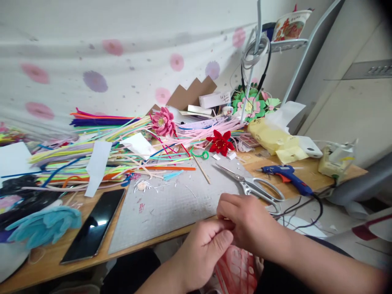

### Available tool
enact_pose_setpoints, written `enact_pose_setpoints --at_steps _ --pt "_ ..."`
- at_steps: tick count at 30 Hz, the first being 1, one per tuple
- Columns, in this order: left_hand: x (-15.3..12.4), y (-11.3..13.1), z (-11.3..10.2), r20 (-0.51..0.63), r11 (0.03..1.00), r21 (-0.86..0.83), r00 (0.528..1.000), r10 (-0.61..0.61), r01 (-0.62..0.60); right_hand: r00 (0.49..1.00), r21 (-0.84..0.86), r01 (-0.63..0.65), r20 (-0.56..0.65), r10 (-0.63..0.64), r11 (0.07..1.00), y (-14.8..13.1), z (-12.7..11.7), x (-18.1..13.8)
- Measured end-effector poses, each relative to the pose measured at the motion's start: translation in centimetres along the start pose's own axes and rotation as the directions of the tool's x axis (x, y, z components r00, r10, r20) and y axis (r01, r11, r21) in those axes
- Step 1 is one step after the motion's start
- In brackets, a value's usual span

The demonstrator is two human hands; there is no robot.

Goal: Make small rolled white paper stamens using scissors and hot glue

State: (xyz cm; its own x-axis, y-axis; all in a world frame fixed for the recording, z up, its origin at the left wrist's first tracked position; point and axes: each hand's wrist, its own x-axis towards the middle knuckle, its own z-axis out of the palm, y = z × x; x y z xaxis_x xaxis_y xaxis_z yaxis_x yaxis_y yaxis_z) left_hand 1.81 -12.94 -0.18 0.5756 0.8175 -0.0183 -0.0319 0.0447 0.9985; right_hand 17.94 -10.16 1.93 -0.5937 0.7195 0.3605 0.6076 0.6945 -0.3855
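Note:
My left hand [202,249] and my right hand [248,220] meet at the near edge of the desk, both with fingers curled and pinched together. A thin pale strand seems to run between the fingertips, too small to name. Below them sits a red translucent bag [237,269]. Silver scissors [254,185] lie just beyond my right hand on the grey cutting mat [171,200]. A red pipe-cleaner flower [220,141] and a pink flower [162,121] lie farther back.
A heap of coloured pipe cleaners [92,155] covers the left and back of the desk. A black phone [94,224] and a blue fuzzy flower [45,224] lie front left. A blue glue gun [288,177] with black cable is at right, near yellow paper [275,141].

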Motion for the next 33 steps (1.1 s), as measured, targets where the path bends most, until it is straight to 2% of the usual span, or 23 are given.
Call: enact_pose_setpoints --at_steps 2,4,7,11,16,19,26,29,33 --pt "-0.4 -0.4 0.1 -0.006 0.971 -0.237 1.000 0.022 -0.023 1.000 0.056 0.013 0.020 -0.014 0.998 -0.4 -0.2 0.0" --pt "-0.6 -0.5 0.1 -0.028 0.886 -0.462 0.999 0.037 -0.046 0.998 0.165 -0.017 0.063 0.007 0.986 -0.6 -0.6 0.1" --pt "-1.0 -0.4 0.0 -0.005 0.759 -0.651 1.000 0.025 -0.022 0.994 0.329 -0.042 0.113 0.005 0.943 -0.5 -1.3 0.4" --pt "-1.3 0.0 -0.5 0.045 0.650 -0.759 0.999 0.014 0.025 0.990 0.490 -0.072 0.141 0.003 0.869 0.3 -1.5 0.4" --pt "-1.8 0.2 -1.4 0.008 0.598 -0.801 0.999 -0.034 0.027 0.965 0.633 -0.261 0.174 0.194 0.729 1.3 -1.4 0.1" --pt "-2.0 0.4 -1.9 -0.009 0.588 -0.809 0.999 -0.032 0.012 0.956 0.686 -0.284 0.144 0.257 0.670 1.5 -1.5 0.2" --pt "-2.0 0.3 -1.2 0.030 0.527 -0.849 0.999 0.018 0.016 0.995 0.600 -0.045 -0.044 0.089 0.799 0.7 -0.3 0.9" --pt "-2.0 -0.2 -0.6 0.030 0.498 -0.867 0.998 0.052 0.001 0.994 0.490 -0.002 -0.091 0.054 0.872 0.4 0.3 0.9" --pt "-2.4 -1.3 0.2 0.027 0.544 -0.839 0.999 0.045 -0.002 0.994 0.262 0.084 -0.090 -0.062 0.961 -0.3 1.0 0.7"
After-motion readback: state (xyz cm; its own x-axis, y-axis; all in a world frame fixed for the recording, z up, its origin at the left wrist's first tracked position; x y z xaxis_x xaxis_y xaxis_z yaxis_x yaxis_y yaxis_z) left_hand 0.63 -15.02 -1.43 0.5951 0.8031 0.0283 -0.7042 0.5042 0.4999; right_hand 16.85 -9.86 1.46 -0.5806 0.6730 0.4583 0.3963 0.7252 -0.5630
